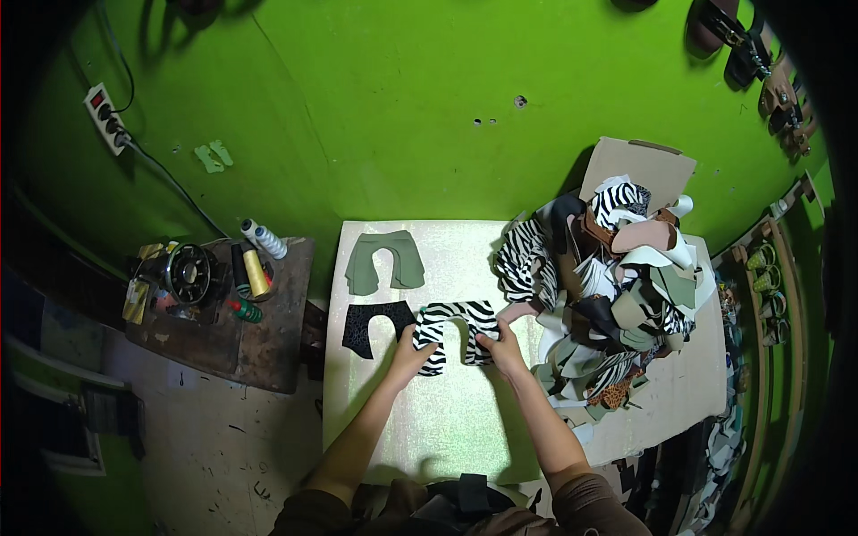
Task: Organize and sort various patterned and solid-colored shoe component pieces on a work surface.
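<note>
Between my two hands is a zebra-striped shoe upper piece [457, 312], cut as an arch with its two legs toward me. My left hand [412, 357] grips its left leg, thumb on top. On the other leg, my right hand [502, 347] is closed with the thumb over the stripes. Just left of it a black patterned arch-shaped piece [359, 330] lies on the pale tabletop [429, 420], partly behind my left hand. Farther back rests a small stack of olive green arch-shaped pieces [384, 261].
A tall heap of mixed material scraps [617, 286] covers the table's right side, with a cardboard piece [639, 165] behind it. At left, a wooden sewing table [268, 335] carries a machine handwheel [189, 273] and thread cones [255, 268]. Sandals [767, 277] sit on a rack at right.
</note>
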A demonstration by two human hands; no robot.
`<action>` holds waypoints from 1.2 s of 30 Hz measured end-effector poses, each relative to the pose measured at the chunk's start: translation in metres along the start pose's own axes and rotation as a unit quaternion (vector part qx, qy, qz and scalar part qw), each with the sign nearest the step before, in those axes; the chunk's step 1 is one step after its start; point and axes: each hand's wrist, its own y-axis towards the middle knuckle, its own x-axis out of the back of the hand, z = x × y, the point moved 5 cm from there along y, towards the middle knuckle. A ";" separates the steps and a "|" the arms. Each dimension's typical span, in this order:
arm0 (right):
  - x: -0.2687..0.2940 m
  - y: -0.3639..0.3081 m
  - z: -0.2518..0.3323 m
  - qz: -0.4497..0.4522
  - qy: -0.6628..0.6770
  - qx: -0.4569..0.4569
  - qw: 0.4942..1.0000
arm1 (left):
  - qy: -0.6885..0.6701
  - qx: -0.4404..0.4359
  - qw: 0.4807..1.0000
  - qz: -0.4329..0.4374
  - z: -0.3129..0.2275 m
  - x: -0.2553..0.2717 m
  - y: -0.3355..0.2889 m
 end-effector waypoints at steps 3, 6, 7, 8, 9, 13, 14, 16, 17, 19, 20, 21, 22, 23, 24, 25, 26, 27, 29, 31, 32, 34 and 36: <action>0.001 0.018 0.020 -0.075 -0.178 0.078 0.978 | 0.146 -0.081 0.985 -0.050 -0.011 -0.005 0.021; -0.009 0.029 0.042 -0.136 -0.325 0.199 0.914 | 0.175 -0.109 0.976 -0.073 -0.012 -0.008 0.047; -0.012 0.034 0.046 -0.138 -0.335 0.212 0.908 | 0.193 -0.114 0.971 -0.082 -0.009 -0.008 0.054; -0.008 0.040 0.047 -0.149 -0.346 0.220 0.900 | 0.216 -0.095 0.969 -0.072 -0.017 -0.017 0.059; -0.012 0.039 0.055 -0.155 -0.350 0.217 0.898 | 0.218 -0.084 0.969 -0.080 -0.022 -0.019 0.061; -0.018 0.036 0.051 -0.127 -0.323 0.187 0.919 | 0.203 -0.097 0.970 -0.092 -0.031 -0.022 0.047; -0.021 0.028 0.051 -0.124 -0.346 0.203 0.907 | 0.209 -0.115 0.967 -0.091 -0.029 -0.020 0.039; -0.019 0.018 0.034 -0.113 -0.351 0.220 0.903 | 0.246 -0.157 0.950 -0.114 -0.008 -0.015 0.019; -0.016 0.011 0.024 -0.103 -0.337 0.232 0.907 | 0.247 -0.146 0.952 -0.107 -0.003 -0.014 0.006; -0.018 -0.010 0.004 -0.078 -0.330 0.197 0.920 | 0.248 -0.130 0.954 -0.104 0.009 -0.009 -0.022; -0.019 -0.022 -0.006 -0.065 -0.327 0.191 0.923 | 0.255 -0.115 0.954 -0.105 0.014 -0.005 -0.037; -0.022 -0.034 -0.015 -0.049 -0.328 0.168 0.928 | 0.260 -0.098 0.955 -0.105 0.020 -0.001 -0.051; -0.025 -0.046 -0.023 -0.034 -0.329 0.145 0.932 | 0.259 -0.094 0.955 -0.107 0.024 0.004 -0.062; -0.027 -0.057 -0.030 -0.029 -0.327 0.166 0.930 | 0.270 -0.113 0.948 -0.125 0.024 0.009 -0.075; -0.031 -0.066 -0.036 -0.011 -0.314 0.151 0.937 | 0.281 -0.133 0.940 -0.143 0.023 0.013 -0.088; -0.033 -0.075 -0.044 0.002 -0.317 0.149 0.937 | 0.237 -0.083 0.957 -0.143 0.027 0.017 -0.099; -0.039 -0.081 -0.049 0.018 -0.320 0.150 0.935 | 0.236 -0.081 0.957 -0.149 0.031 0.022 -0.108; -0.044 -0.087 -0.053 0.024 -0.320 0.151 0.935 | 0.272 -0.091 0.944 -0.165 0.036 0.028 -0.117; -0.056 -0.097 -0.059 0.051 -0.354 0.144 0.923 | 0.315 -0.113 0.922 -0.197 0.044 0.038 -0.135; -0.067 -0.100 -0.069 0.071 -0.361 0.160 0.916 | 0.318 -0.119 0.915 -0.219 0.050 0.049 -0.145; -0.075 -0.105 -0.070 0.078 -0.364 0.172 0.912 | 0.323 -0.121 0.909 -0.234 0.052 0.055 -0.152; -0.090 -0.109 -0.074 0.094 -0.363 0.176 0.910 | 0.307 -0.095 0.910 -0.261 0.059 0.069 -0.158; -0.105 -0.111 -0.075 0.110 -0.361 0.179 0.908 | 0.346 -0.100 0.888 -0.286 0.059 0.079 -0.164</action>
